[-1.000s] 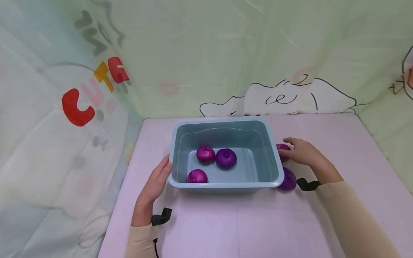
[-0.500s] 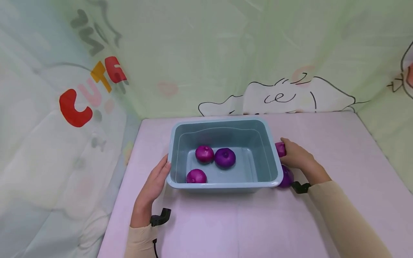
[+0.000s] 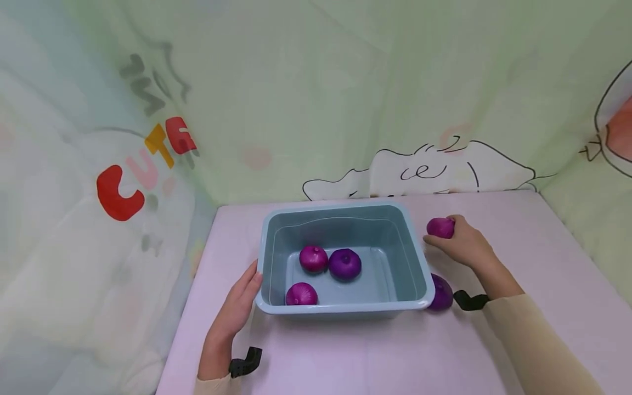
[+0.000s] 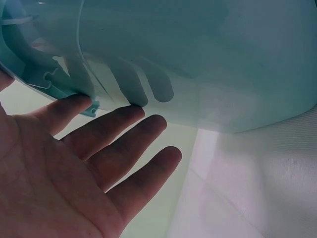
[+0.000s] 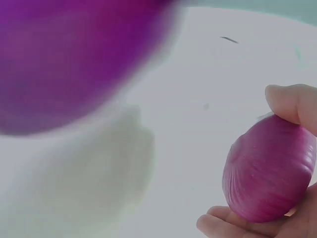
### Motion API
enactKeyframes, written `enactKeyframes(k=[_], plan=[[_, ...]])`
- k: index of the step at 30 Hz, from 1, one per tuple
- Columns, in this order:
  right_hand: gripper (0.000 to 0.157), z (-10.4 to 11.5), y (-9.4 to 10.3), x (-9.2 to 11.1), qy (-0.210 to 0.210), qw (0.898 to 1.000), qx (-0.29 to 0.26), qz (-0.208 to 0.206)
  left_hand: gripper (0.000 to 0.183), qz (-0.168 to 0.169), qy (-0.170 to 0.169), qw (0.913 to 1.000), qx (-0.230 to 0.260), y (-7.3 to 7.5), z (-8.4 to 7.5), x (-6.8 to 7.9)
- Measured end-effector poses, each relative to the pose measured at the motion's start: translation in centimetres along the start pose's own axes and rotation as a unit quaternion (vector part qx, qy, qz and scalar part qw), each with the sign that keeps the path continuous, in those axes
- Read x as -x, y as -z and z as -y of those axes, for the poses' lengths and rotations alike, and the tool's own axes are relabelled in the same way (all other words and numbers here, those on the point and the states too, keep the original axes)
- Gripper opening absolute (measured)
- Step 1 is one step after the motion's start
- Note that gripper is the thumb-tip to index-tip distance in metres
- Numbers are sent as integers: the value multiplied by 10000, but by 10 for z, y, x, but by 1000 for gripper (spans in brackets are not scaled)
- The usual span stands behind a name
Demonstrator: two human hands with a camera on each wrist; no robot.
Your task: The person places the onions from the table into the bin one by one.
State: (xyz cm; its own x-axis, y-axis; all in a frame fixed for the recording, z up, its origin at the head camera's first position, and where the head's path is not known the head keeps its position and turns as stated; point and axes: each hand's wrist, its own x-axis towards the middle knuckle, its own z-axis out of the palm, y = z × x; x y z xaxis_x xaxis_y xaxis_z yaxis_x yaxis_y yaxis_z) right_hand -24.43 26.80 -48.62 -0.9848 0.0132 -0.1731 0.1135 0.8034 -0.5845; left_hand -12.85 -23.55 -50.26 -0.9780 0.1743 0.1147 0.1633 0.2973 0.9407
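To the right of a blue-grey plastic tub, my right hand holds a pinkish-purple onion. In the right wrist view that onion sits between the thumb and the fingers. Nearer me, a darker purple onion lies against the tub's right side, partly hidden by its rim. My left hand rests on the tub's left side. Its fingers are spread and nearly straight along the tub's outer wall in the left wrist view.
Inside the tub lie a magenta onion, a dark purple onion and a pink-purple onion. A pale pink cloth covers the table. Printed curtains hang behind and at both sides.
My right hand has taken hold of the pinkish-purple onion and drawn it slightly away from the tub's right side. The left hand stays at the tub. The head view has tilted up a little.
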Motion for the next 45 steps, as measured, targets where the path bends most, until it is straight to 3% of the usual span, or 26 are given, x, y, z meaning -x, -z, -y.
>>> enactKeyframes(k=[6, 11, 28, 34, 41, 45], plan=[[106, 28, 23, 1, 249, 9985, -237, -432, 54, -122, 201, 9997, -27, 1, 4, 2], [106, 62, 32, 4, 487, 9969, -285, -546, 55, -183, 393, 9991, 2, 1, 9, 0], [95, 162, 41, 20, 1642, 9832, -548, -587, 54, -88, 108, 9999, 3, 0, 12, -25], [90, 184, 28, 17, 2049, 9759, -327, -676, 56, -95, 212, 9997, -85, -2, 20, -34], [85, 205, -12, 17, 2233, 9738, -153, -411, 63, 23, 916, 9957, -128, 3, 27, -23], [86, 221, -26, 12, 2320, 9723, -79, -274, 64, 14, 898, 9960, -18, 7, 25, -29]])
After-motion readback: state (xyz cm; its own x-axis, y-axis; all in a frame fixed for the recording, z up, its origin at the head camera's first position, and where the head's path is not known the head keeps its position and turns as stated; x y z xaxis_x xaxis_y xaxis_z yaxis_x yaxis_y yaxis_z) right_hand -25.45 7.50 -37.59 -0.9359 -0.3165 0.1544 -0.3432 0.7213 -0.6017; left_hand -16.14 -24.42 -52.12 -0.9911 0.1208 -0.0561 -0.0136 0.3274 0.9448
